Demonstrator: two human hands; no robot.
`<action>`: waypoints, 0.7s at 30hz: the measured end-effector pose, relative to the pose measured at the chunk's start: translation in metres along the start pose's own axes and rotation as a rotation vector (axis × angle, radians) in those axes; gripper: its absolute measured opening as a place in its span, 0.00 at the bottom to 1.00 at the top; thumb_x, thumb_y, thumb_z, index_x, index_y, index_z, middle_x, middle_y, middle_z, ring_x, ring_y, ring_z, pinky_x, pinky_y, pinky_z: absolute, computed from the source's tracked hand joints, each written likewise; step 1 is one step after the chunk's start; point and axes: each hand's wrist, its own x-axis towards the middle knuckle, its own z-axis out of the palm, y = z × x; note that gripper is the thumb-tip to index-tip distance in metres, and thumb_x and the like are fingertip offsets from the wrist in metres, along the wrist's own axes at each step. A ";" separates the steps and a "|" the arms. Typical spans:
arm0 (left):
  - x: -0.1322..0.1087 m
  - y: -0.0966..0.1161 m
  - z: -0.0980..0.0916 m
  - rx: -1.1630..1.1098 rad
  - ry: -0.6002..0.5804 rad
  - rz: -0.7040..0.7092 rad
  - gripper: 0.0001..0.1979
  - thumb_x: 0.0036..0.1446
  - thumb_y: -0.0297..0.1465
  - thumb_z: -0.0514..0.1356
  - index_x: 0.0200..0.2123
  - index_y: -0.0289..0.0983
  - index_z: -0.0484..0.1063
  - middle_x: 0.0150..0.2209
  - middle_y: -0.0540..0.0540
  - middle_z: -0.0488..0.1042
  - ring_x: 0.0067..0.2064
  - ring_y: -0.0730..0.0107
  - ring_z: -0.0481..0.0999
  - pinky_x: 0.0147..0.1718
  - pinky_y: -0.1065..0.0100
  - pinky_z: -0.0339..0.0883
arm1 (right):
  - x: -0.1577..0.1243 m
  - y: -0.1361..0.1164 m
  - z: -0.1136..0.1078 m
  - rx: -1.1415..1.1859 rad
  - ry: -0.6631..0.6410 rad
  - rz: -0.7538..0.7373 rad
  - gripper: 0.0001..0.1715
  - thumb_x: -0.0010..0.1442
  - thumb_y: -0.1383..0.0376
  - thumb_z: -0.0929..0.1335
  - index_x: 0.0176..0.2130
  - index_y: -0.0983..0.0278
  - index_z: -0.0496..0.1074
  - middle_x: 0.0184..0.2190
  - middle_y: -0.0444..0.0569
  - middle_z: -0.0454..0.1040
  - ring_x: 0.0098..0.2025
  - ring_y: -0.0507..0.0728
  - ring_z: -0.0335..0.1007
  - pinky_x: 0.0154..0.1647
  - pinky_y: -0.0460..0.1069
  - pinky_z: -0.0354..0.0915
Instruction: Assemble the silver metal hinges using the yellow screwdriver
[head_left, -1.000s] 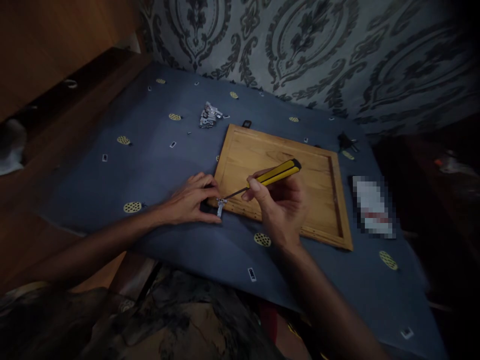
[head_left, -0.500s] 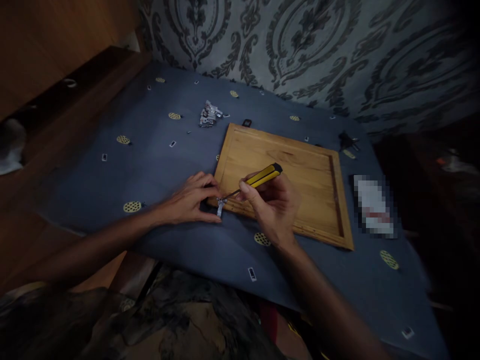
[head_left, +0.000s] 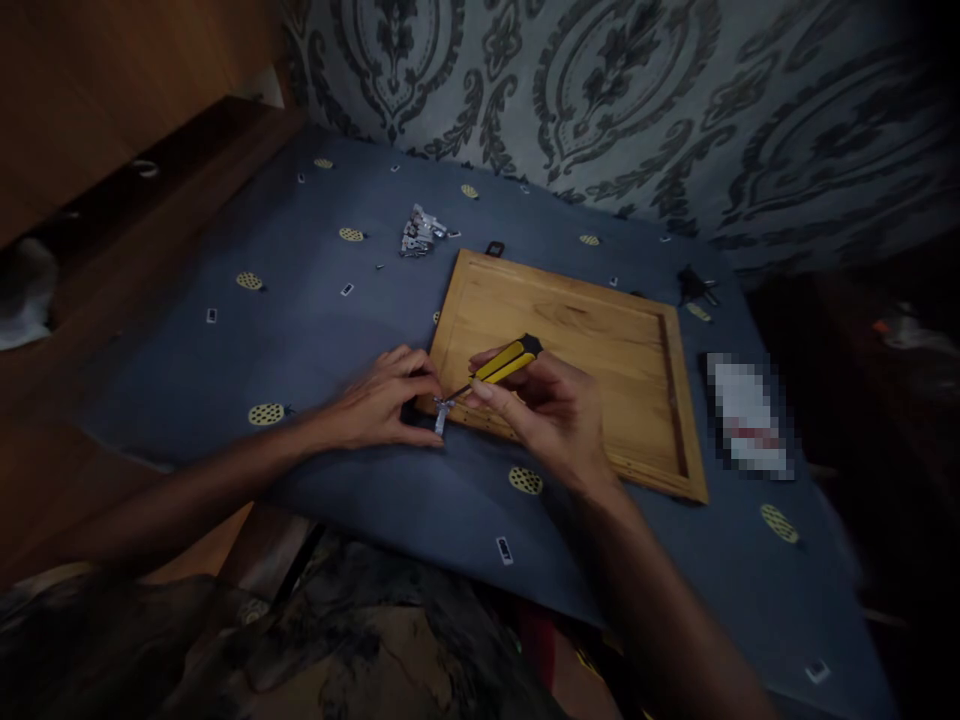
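Note:
A wooden panel (head_left: 592,350) with a raised frame lies on a blue patterned cloth (head_left: 300,330). At its near left corner sits a small metal bracket (head_left: 442,412). My left hand (head_left: 379,400) pinches that bracket and holds it against the corner. In my right hand (head_left: 551,410), closed, is a yellow and black screwdriver (head_left: 504,362). Its thin shaft slants down to the left, and the tip rests on the bracket.
A heap of small metal fittings (head_left: 418,232) lies behind the panel on the left. A small dark object (head_left: 694,287) and a white packet (head_left: 746,412) lie to the panel's right. Patterned wallpaper stands behind; a wooden ledge (head_left: 112,200) runs along the left.
My right hand has slid down the screwdriver toward the bracket, and the handle now lies lower and further left. My left hand has stayed on the bracket.

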 end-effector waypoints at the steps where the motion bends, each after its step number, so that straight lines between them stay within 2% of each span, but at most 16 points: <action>1: 0.000 0.000 0.000 0.000 -0.004 -0.004 0.23 0.56 0.51 0.72 0.45 0.40 0.78 0.48 0.44 0.73 0.50 0.55 0.70 0.51 0.56 0.65 | 0.000 0.003 0.001 -0.008 0.024 -0.007 0.13 0.60 0.54 0.78 0.34 0.59 0.78 0.30 0.42 0.76 0.30 0.52 0.75 0.32 0.49 0.73; 5: 0.000 0.000 0.000 0.007 -0.012 -0.012 0.24 0.56 0.51 0.73 0.46 0.41 0.79 0.48 0.44 0.73 0.50 0.55 0.69 0.52 0.56 0.65 | -0.004 0.015 0.010 -0.050 0.138 -0.018 0.19 0.57 0.54 0.79 0.28 0.59 0.72 0.25 0.40 0.72 0.28 0.53 0.72 0.30 0.49 0.71; 12: 0.000 -0.001 0.000 -0.011 0.017 0.029 0.25 0.57 0.50 0.72 0.49 0.39 0.79 0.49 0.43 0.73 0.50 0.56 0.70 0.52 0.57 0.65 | -0.010 0.012 0.016 -0.030 0.396 -0.022 0.12 0.60 0.59 0.78 0.34 0.59 0.73 0.29 0.40 0.75 0.28 0.52 0.72 0.30 0.49 0.69; 21: 0.000 0.000 0.000 -0.022 0.008 0.002 0.23 0.57 0.49 0.73 0.47 0.40 0.79 0.49 0.44 0.73 0.50 0.56 0.70 0.52 0.57 0.65 | -0.010 0.017 0.012 -0.071 0.310 0.022 0.17 0.58 0.57 0.78 0.29 0.59 0.69 0.24 0.39 0.68 0.26 0.52 0.70 0.27 0.49 0.69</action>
